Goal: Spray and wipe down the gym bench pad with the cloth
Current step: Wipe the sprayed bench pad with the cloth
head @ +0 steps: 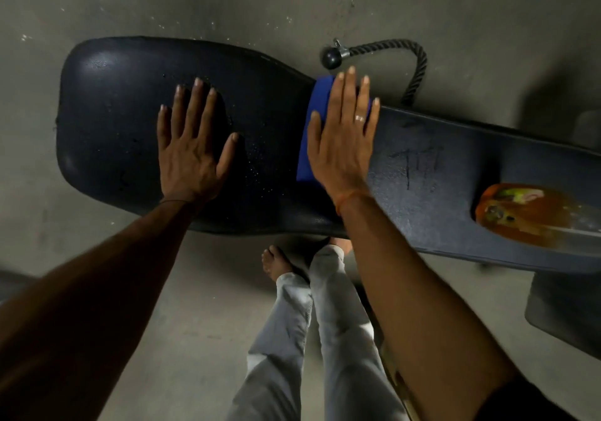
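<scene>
Floor (455,4): grey concrete, matte, pale specks at upper left.

Pad (113,95): black vinyl with a fine pebbled grain. It runs left to right, with a wide rounded end at left that pinches to a narrower strip at right. Small droplets dot the middle. Thin scratch marks show on the strip right of the cloth.

Trousers (325,323): light grey, creased cloth, below the pad's near edge; a bare foot (276,261) shows beside them.

Bottle (527,215): orange, translucent, blurred. It lies on its side on the pad's right end.

Left hand (192,147): palm down on the wide part of the pad, fingers straight and spread, gripping nothing.

Right hand (341,134): palm flat on the cloth, fingers straight and apart, pressing rather than gripping. Ring (359,118) on one finger, orange thread (351,197) at the wrist.

Cloth (309,147): blue, smooth, folded to a rectangle. It lies across the pad's waist under the right hand.

Rope (419,69): black, twisted, curved, on the floor behind the pad, with a black ball end (331,57).
</scene>
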`<state>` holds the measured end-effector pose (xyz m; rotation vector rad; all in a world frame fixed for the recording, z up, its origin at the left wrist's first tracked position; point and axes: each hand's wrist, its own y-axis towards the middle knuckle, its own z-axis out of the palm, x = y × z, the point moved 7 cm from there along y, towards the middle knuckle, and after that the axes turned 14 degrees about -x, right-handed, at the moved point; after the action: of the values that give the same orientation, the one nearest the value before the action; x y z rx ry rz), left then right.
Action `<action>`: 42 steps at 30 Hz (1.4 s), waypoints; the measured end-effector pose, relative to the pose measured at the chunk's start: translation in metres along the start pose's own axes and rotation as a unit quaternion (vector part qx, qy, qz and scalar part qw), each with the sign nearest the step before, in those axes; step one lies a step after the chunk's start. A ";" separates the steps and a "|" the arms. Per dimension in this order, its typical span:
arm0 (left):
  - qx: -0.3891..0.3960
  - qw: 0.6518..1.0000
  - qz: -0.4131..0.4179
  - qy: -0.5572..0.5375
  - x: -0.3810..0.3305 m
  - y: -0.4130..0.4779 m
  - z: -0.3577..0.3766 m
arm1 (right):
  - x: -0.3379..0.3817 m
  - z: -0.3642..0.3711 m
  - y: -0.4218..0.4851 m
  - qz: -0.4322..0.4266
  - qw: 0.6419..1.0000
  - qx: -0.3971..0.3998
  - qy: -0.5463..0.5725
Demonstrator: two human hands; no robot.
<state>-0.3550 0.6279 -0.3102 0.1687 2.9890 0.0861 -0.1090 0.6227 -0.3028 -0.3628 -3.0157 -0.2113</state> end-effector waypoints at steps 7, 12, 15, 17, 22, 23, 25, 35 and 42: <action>0.001 1.000 -0.006 -0.005 0.000 0.000 -0.002 | 0.021 -0.010 -0.084 -0.082 0.995 0.048 -0.005; -0.002 1.000 -0.006 -0.003 0.002 -0.001 -0.001 | 0.015 -0.004 -0.050 -0.040 0.999 0.035 -0.012; -0.007 1.000 -0.006 0.001 0.001 -0.001 -0.001 | 0.026 0.003 0.003 0.018 1.000 0.013 0.001; -0.011 1.000 -0.009 -0.001 0.001 0.000 -0.002 | 0.042 0.002 -0.003 -0.007 1.000 0.016 0.010; -0.012 1.000 -0.008 -0.010 0.001 0.000 -0.004 | 0.052 -0.011 -0.102 -0.161 0.984 0.072 0.027; -0.012 1.000 -0.008 -0.013 0.001 -0.001 -0.003 | 0.044 -0.010 -0.101 -0.164 0.983 0.076 0.023; -0.009 1.000 -0.008 -0.010 0.002 -0.002 -0.001 | 0.031 -0.004 -0.072 -0.128 0.990 0.063 0.008; -0.009 1.000 -0.004 -0.003 0.003 0.001 -0.002 | 0.070 -0.010 -0.096 -0.197 0.977 0.075 0.036; -0.008 1.000 -0.007 0.002 0.002 -0.001 -0.002 | 0.040 0.006 0.007 -0.041 0.999 0.026 0.018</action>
<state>-0.3577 0.6272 -0.3087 0.1451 2.9918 0.1087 -0.1462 0.6395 -0.3034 -0.2279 -2.9963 -0.1448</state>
